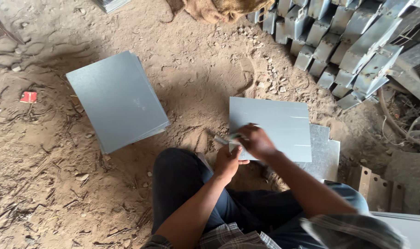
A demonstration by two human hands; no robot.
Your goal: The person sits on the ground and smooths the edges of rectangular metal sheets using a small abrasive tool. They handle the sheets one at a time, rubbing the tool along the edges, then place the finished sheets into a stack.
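A grey metal sheet (274, 124) lies on the sandy ground in front of my knees, resting partly on a notched sheet (327, 154) beneath it. My right hand (256, 140) is closed on a small slim tool (223, 139) at the sheet's left edge. Just below it, my left hand (228, 162) presses against the sheet's near-left corner with fingers curled. Whether the left hand also grips the tool is hidden by the right hand.
A stack of grey metal sheets (116, 99) lies on the ground to the left. Folded metal brackets (343, 41) are piled at the upper right, with burlap sacking (223, 9) beside them. Flat brown pieces (376, 184) and cables (403, 129) sit at the right.
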